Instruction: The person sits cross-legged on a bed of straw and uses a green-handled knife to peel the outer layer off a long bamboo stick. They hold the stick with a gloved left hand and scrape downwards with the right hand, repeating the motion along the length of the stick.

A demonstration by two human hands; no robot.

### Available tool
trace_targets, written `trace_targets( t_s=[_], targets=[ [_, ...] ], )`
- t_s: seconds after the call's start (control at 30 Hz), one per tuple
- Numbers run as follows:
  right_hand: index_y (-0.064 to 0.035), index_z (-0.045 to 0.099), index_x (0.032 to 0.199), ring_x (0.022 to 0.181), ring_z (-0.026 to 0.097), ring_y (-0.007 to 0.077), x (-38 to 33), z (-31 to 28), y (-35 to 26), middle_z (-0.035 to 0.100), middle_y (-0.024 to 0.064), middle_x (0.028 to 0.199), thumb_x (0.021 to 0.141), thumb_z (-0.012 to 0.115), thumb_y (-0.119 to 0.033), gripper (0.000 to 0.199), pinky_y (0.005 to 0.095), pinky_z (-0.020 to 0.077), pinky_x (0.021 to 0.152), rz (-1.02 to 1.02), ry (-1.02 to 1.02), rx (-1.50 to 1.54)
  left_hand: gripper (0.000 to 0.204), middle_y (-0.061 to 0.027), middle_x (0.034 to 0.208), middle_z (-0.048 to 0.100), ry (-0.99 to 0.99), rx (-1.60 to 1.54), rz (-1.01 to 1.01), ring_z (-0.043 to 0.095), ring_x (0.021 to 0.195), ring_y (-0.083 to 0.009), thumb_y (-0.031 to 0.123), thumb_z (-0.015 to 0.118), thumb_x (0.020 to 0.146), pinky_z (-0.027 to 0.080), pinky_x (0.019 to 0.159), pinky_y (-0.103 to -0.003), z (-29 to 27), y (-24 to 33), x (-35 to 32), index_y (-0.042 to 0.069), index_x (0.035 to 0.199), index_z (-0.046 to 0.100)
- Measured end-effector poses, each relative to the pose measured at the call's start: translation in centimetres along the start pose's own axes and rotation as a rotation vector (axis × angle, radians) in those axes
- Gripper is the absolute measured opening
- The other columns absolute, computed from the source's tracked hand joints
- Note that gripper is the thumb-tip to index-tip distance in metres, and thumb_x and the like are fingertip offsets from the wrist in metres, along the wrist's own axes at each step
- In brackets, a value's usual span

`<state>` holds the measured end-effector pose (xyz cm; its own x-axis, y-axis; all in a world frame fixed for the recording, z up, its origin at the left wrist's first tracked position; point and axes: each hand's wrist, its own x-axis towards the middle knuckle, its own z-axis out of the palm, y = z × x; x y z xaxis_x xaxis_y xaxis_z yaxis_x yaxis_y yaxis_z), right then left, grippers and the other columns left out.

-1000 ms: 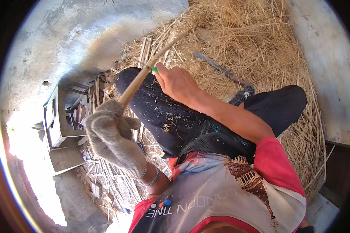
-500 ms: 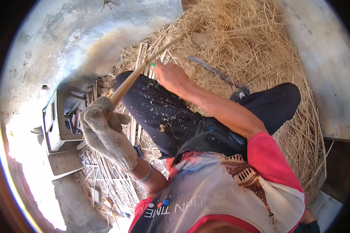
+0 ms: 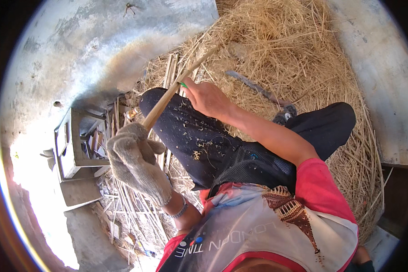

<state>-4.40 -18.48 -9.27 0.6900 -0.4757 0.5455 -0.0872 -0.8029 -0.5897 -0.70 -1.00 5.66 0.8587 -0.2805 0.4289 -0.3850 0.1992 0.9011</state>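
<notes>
Left hand (image 3: 133,158), gloved, fingers wrapped tight round the near end of the bamboo stick (image 3: 167,97). Stick runs up and away over the raised knee (image 3: 167,106), far end out over the straw pile (image 3: 276,54). Right hand (image 3: 208,97), bare, fingers closed on the stick mid-length, apparently with a green-handled tool (image 3: 184,85); blade not visible. Judgement: keep the stick braced on the knee, work away from the glove, short strokes. Another blade (image 3: 258,90) lies on the straw beyond.

A stick (image 3: 177,88) is lying across the knee (image 3: 167,106), between the left hand (image 3: 133,158) nearer and the right hand (image 3: 208,97) farther; straw (image 3: 276,50) is lying beyond, a box (image 3: 72,145) leftward.
</notes>
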Motion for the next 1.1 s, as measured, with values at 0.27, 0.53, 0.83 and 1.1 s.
trace_targets(
  t_s=[0.27, 0.53, 0.83, 1.1],
  targets=[
    [0.004, 0.052, 0.106, 0.055, 0.062, 0.0252, -3.3, 0.3, 13.5, 0.06, 0.0145, 0.061, 0.099, 0.046, -0.01, 0.017, 0.0401, 0.0486, 0.046, 0.429, -0.031, -0.485, 0.034, -0.0158, 0.08, 0.062, -0.054, -0.029, 0.078, 0.042, 0.039, -0.0081, 0.032, 0.056, 0.097, 0.034, 0.035, -0.021, 1.1, -0.3, -0.7, 0.002, 0.082, 0.05],
    [0.0005, 0.054, 0.102, 0.039, 0.051, 0.0168, -2.1, -2.6, -1.8, 0.052, 0.0041, 0.051, 0.103, 0.047, -0.025, 0.026, 0.0345, 0.0384, 0.032, 0.133, 0.002, 0.147, 0.029, -0.0193, 0.078, 0.06, -0.043, 0.068, 0.067, 0.046, 0.039, -0.014, 0.025, 0.053, 0.094, 0.034, 0.032, -0.023, 0.9, -0.8, -0.3, -0.001, 0.081, 0.049],
    [0.0041, 0.054, 0.097, 0.042, 0.057, 0.0209, -0.7, -2.1, 0.2, 0.055, 0.0088, 0.05, 0.099, 0.051, -0.013, 0.018, 0.0346, 0.0419, 0.032, 0.294, -0.221, 0.117, 0.056, -0.0033, 0.04, 0.047, 0.015, 0.256, 0.225, 0.041, 0.036, -0.0132, 0.036, 0.039, 0.1, 0.036, 0.043, -0.026, 2.1, -1.0, 0.5, 0.009, 0.051, 0.045],
    [0.0039, 0.052, 0.101, 0.039, 0.053, 0.0176, -1.2, 0.9, 3.0, 0.05, 0.005, 0.049, 0.099, 0.054, -0.013, 0.017, 0.0308, 0.0372, 0.03, 0.329, -0.095, 0.044, 0.043, -0.0041, 0.052, 0.051, 0.34, 0.256, 0.096, 0.045, 0.04, -0.0123, 0.031, 0.046, 0.098, 0.036, 0.042, -0.024, 5.0, 0.1, -1.5, 0.007, 0.062, 0.048]
  ],
)
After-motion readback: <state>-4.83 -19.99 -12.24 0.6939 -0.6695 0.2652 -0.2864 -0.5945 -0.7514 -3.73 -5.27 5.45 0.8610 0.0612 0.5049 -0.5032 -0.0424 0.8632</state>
